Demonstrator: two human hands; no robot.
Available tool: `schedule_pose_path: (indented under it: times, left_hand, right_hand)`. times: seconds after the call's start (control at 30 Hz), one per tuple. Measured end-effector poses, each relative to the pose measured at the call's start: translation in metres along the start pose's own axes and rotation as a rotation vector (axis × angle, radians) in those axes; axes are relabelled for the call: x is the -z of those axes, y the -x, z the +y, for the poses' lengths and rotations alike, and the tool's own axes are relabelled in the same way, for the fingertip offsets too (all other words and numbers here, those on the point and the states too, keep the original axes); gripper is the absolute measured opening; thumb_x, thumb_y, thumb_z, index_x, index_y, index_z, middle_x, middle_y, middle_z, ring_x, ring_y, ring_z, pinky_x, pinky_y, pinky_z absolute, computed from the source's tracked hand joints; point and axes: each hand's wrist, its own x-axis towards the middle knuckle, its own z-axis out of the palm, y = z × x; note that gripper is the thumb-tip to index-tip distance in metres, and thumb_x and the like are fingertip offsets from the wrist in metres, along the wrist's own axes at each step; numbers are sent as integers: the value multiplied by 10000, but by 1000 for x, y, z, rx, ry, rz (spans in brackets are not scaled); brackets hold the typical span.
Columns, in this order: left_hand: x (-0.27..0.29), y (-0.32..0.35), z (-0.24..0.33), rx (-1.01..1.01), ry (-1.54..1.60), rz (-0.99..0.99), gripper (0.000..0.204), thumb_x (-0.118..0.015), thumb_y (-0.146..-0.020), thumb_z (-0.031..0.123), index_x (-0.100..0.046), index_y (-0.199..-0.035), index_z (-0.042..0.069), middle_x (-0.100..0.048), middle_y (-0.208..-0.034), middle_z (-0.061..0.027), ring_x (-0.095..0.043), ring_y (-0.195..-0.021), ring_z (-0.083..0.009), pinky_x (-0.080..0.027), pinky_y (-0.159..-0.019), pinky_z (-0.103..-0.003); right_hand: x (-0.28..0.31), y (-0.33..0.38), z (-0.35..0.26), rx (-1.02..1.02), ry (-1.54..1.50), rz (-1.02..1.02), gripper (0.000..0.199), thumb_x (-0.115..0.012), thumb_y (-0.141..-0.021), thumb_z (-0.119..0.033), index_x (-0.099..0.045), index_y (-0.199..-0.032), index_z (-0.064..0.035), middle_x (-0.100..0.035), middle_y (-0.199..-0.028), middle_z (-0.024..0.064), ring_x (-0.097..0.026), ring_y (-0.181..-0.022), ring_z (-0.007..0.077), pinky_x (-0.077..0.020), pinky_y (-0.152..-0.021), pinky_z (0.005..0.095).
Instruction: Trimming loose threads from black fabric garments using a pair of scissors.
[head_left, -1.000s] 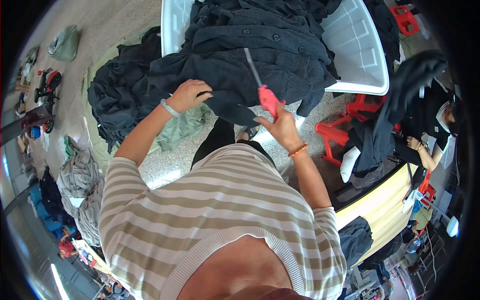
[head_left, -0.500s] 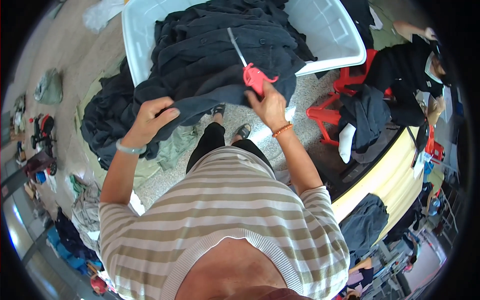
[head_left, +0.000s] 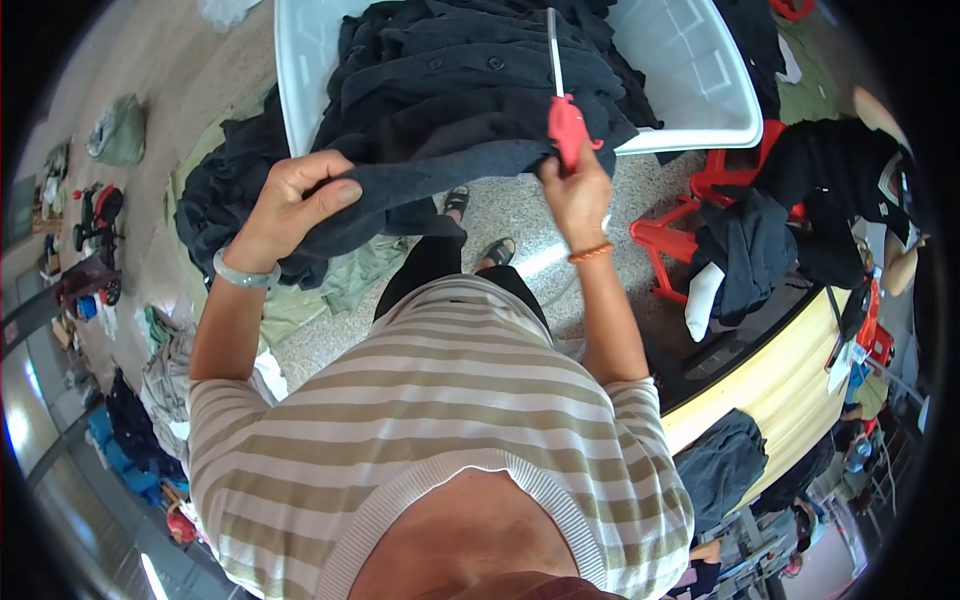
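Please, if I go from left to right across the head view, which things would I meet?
Grey-green bundle, left hand, dark cloth stretched between the hands, right hand with the red-handled tool, red stool, co-worker in black.

A white bin carries a heap of dark garments

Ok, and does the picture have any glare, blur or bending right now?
In the head view, white glare streaks the floor near a sandal; the edge of the yellow table bends; corners go black; the dark cloth shows little detail; the left hand and right hand look fairly sharp, the rim softer.
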Motion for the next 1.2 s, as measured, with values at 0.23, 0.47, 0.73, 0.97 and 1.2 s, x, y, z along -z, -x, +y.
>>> schedule_pose_path:
  times: [0.23, 0.47, 0.73, 0.97, 1.2]
  left_hand:
    - [19, -11, 2, -28, 30, -1, 131, -624, -896, 123, -598, -837, 9, -503, -708, 57, -427, -671, -29, -367, -613, -195]
    - [65, -39, -18, 134, 243, -489, 283, -799, -729, 99, -608, -904, -13, -610, -762, 5, -561, -742, -30, -453, -644, -205]
    - [33, -145, -110, -17, -7, -272, 220, -691, -839, 196, -606, -863, -5, -564, -743, 11, -486, -720, -49, -420, -651, -240]
    - [10, -187, -203, 237, 156, -5, 274, -659, -871, 217, -634, -1021, -10, -635, -929, -72, -564, -849, -140, -454, -798, -260]
    - [14, -190, -198, 246, 312, -135, 269, -636, -890, 200, -628, -1057, -11, -636, -956, -49, -558, -894, -114, -443, -830, -258]
  right_hand:
    - [35, 12, -5, -155, -424, -356, 187, -553, -808, -25, -628, -979, -5, -431, -640, -78, -383, -560, 20, -327, -505, 196]
    - [137, -26, -36, -36, -555, -682, 231, -690, -778, -150, -637, -943, 2, -556, -767, 8, -525, -766, 110, -420, -731, 270]
    - [145, -120, 26, -266, 48, -205, 220, -712, -800, -112, -661, -958, 32, -654, -726, 48, -603, -685, 105, -488, -653, 290]
    - [32, -115, 11, -157, 76, -165, 211, -648, -863, -215, -711, -957, -37, -702, -746, 109, -658, -679, 145, -494, -643, 295]
    - [-62, -115, -54, -234, -335, -627, 276, -625, -872, -102, -649, -1143, -58, -678, -781, 110, -596, -668, 130, -484, -672, 285]
